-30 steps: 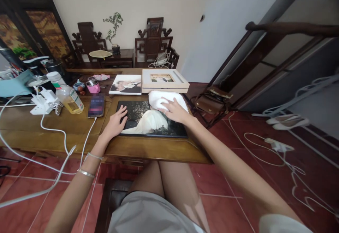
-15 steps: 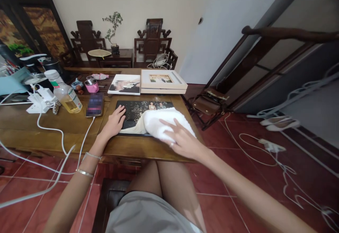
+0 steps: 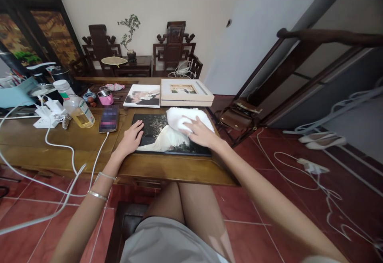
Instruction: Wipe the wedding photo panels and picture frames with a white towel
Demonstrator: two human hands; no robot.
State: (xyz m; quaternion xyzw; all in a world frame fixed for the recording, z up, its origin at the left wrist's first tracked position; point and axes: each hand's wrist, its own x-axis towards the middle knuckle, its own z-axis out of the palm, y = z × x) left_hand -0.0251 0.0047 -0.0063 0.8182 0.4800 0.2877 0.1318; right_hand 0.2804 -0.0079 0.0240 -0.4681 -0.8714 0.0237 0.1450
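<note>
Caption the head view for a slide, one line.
Right hand presses a white cloth onto a dark photo print on a wooden table; left hand rests on the print's edge.

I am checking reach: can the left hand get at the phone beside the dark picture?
Probably yes. The left hand rests on the dark picture's left edge; the phone lies close beside it on the table, with nothing standing between them.

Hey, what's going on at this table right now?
A seated person's right hand presses a white cloth onto the far right part of a photo print lying flat on the wooden table. The left hand rests flat on the print's left edge. A phone lies just left of it.
</note>
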